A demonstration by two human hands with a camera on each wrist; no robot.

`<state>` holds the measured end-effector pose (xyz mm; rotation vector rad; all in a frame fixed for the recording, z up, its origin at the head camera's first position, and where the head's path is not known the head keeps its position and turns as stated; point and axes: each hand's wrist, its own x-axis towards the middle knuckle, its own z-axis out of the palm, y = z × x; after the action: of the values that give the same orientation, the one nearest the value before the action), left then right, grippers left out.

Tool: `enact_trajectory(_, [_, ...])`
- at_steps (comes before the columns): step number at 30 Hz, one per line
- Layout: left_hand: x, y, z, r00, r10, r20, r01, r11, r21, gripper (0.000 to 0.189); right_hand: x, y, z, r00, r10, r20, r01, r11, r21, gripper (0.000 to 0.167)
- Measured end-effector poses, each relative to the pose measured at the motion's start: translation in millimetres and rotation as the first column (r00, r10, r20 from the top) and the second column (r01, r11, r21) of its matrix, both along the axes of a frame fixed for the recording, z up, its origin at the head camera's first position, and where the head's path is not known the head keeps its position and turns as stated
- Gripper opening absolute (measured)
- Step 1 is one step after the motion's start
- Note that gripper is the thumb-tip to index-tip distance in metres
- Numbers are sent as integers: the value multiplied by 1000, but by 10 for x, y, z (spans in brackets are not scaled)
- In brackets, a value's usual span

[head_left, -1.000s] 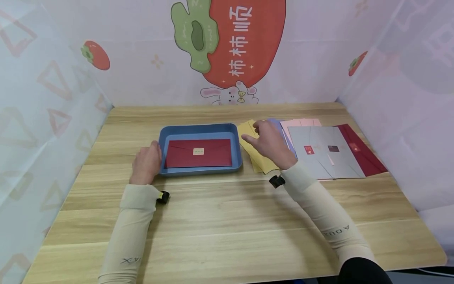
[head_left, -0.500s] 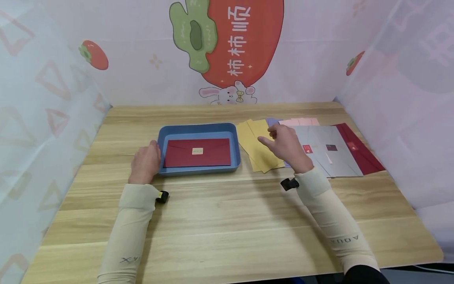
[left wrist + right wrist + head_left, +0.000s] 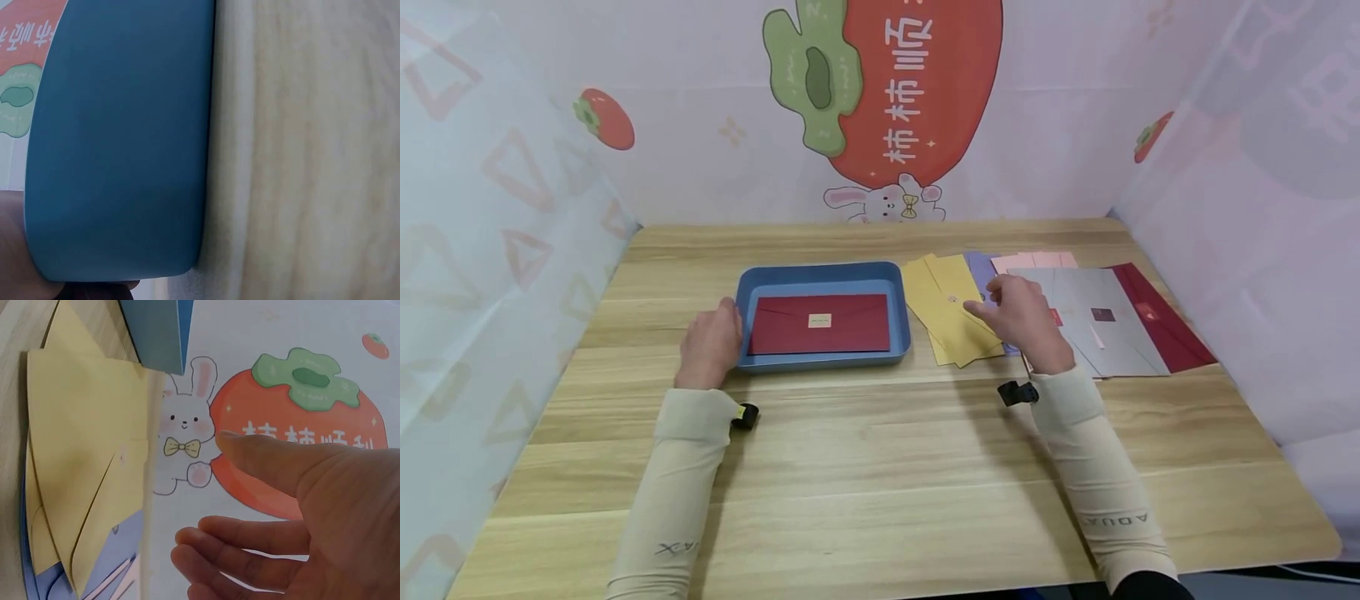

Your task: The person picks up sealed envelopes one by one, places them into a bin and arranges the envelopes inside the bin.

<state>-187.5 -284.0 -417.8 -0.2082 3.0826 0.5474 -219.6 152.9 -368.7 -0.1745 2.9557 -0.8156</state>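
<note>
Right hand (image 3: 1022, 321), fingers loose and holding nothing, has drifted right of the tray (image 3: 823, 272) onto the yellow envelopes (image 3: 951, 312); left hand (image 3: 709, 343) stays flat against the tray's left wall.

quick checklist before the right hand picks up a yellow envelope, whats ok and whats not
1. Tray steadied: ok, the left hand rests against its left edge.
2. Room in the tray: ok, only one red envelope lies flat inside.
3. Right hand free: ok, fingers relaxed and holding nothing.
4. Right hand over the yellow envelopes: ok, fingertips at their right edge.
5. Contact with the top yellow envelope: cannot tell.
6. One envelope separable: cannot tell, the yellow ones overlap in a fan.
</note>
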Motion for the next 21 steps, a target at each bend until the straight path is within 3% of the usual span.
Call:
enact_trajectory(4, [-14,2,-18,1000,-4,4,4,1000,-4,32,5,56,-21,997,-39,59,37,999,34,56])
enact_trajectory(8, [-23,1,-25,1000,-3,-2,3,1000,-6,32,-9,102,-46,997,-43,59,39,997,64,41])
enact_trajectory(11, [-25,6,-19,1000,-5,-4,5,1000,-6,32,-22,124,-72,998,-33,52,29,997,67,54])
enact_trajectory(14, [-32,6,-17,1000,-8,4,8,1000,-6,32,-28,139,-98,996,-45,81,38,996,83,57])
enact_trajectory(21, [-32,6,-18,1000,-4,23,4,1000,1,33,-60,146,-186,988,-88,125,68,985,156,52])
